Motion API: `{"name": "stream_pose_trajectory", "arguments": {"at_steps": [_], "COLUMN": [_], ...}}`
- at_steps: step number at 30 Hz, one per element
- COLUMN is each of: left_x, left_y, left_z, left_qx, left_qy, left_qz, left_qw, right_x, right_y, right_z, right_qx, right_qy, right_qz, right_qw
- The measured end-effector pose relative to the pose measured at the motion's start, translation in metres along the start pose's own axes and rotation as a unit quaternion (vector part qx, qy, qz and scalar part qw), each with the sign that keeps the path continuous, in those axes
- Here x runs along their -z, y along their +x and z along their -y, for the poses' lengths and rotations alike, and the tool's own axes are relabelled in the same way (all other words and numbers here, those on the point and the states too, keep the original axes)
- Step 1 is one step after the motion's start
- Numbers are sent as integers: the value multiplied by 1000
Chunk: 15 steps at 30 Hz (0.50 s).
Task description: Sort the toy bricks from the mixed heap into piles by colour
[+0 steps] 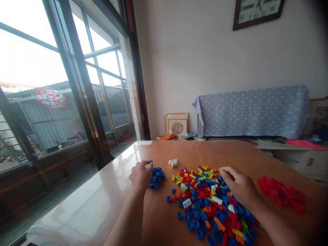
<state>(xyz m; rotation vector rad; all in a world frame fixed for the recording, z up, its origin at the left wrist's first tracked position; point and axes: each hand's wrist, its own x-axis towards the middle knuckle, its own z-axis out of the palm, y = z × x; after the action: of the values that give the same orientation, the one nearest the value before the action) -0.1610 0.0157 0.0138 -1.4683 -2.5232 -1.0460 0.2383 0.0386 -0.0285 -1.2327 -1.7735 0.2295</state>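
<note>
My left hand [141, 173] is over the left side of the wooden table, its fingertips closed on a small blue toy brick [150, 162]. Just below and right of those fingers lies a small heap of blue bricks [156, 178]. My right hand [237, 182] reaches over the right edge of a large mixed pile of toy bricks [202, 194] in red, blue, yellow, green, orange and white. Its thumb and fingers are drawn together; whatever they may grip is too small to make out. Blue wheel-like rings [196, 223] lie along the pile's near edge.
A small cluster of white bricks [173, 163] sits beyond the pile. Red bricks [281, 194] form a separate heap at the right of the table [220, 150]. Behind stand framed pictures [177, 126] and a cloth-covered object [252, 114]. Large windows [107, 89] line the left.
</note>
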Motion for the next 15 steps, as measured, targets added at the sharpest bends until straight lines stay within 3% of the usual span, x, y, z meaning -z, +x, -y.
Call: {"name": "stream_pose_trajectory", "arguments": {"at_steps": [3,6,11,15], "left_x": [2,1,5,9], "left_y": [-3,-5,-11,-21], "left_z": [18,38,64,78], "left_qx": [3,-3,-24,-32], "left_qy": [43,45,26,30], "left_qz": [18,29,36,60], "left_qw": [999,999,999,997], "right_x": [4,7,12,13], "right_y": [0,3,7,-14], "right_z": [-2,9,44,63], "right_qx": [-5,9,31,21], "right_qy": [-7,-15,-18,6], "right_qz": [-55,-66,5,54], "right_qw": [998,998,999,998]}}
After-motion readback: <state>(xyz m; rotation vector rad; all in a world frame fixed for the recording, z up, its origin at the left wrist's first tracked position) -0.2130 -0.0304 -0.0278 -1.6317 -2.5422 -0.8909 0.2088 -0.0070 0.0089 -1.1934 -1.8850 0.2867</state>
